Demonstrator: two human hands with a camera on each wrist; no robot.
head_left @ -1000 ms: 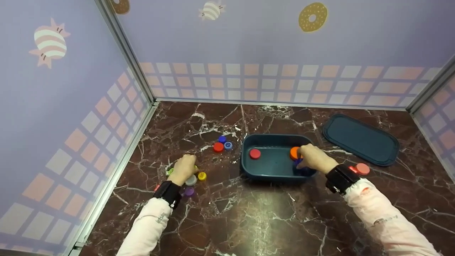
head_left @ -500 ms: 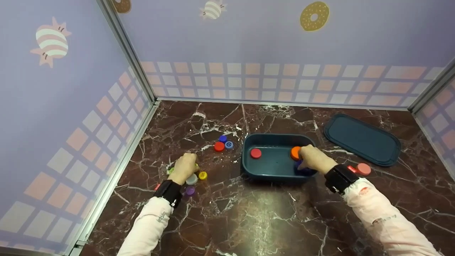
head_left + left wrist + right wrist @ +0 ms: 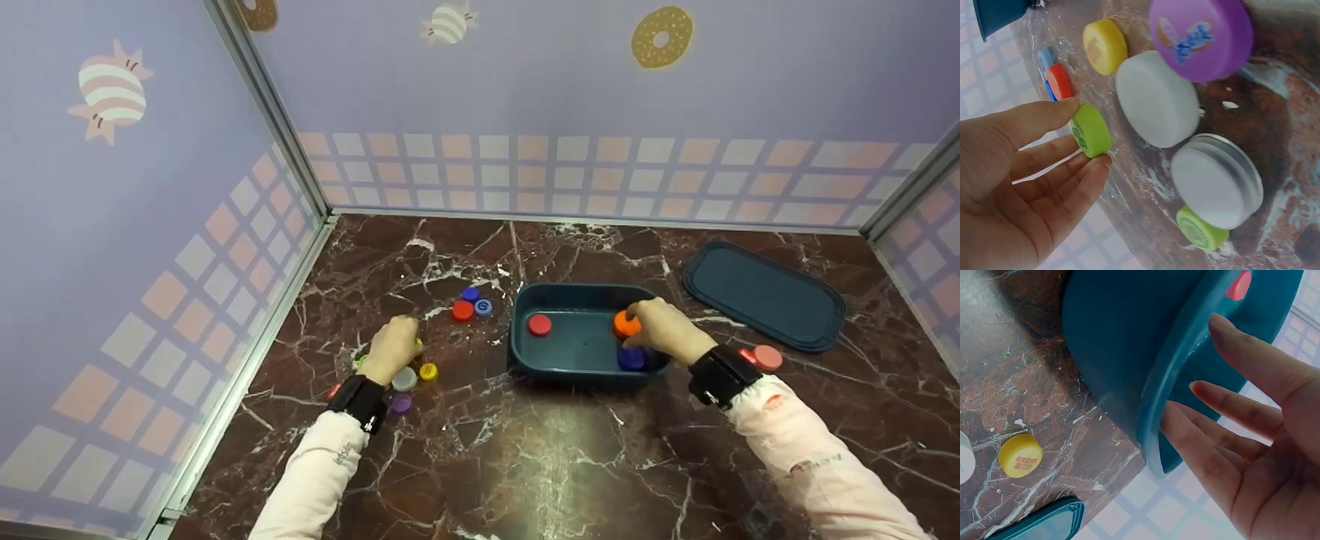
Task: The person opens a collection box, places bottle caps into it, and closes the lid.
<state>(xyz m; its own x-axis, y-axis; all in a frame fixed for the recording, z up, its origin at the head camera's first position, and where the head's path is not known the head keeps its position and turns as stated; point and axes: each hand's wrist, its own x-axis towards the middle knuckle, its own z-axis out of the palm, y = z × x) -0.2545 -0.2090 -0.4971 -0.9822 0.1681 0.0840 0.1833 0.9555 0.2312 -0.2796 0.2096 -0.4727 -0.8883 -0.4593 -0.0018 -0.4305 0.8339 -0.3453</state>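
Observation:
My left hand (image 3: 391, 349) pinches a lime-green bottle cap (image 3: 1091, 130) between thumb and fingertips, close over the table. Beside it lie a white cap (image 3: 1157, 99), a yellow cap (image 3: 1105, 46), a purple cap (image 3: 1203, 37), a white lid with a silver rim (image 3: 1213, 183) and a second green cap (image 3: 1202, 228). My right hand (image 3: 666, 330) reaches over the right end of a dark teal box (image 3: 577, 372), its thumb and fingers apart with nothing between them. Inside the box are a dark blue cap (image 3: 631, 359), an orange cap (image 3: 625, 325) and a red cap (image 3: 539, 325).
Left of the box sit another red cap (image 3: 463, 310), a blue cap (image 3: 470, 294) and a light blue cap (image 3: 484, 307). The box's lid (image 3: 765, 296) lies flat at the back right, with a pink cap (image 3: 767, 358) in front. Printed panels (image 3: 525, 90) wall in the table.
My right hand has let go of the dark blue cap, which now shows on the box floor; its fingers have risen and spread slightly. The left hand has hardly moved.

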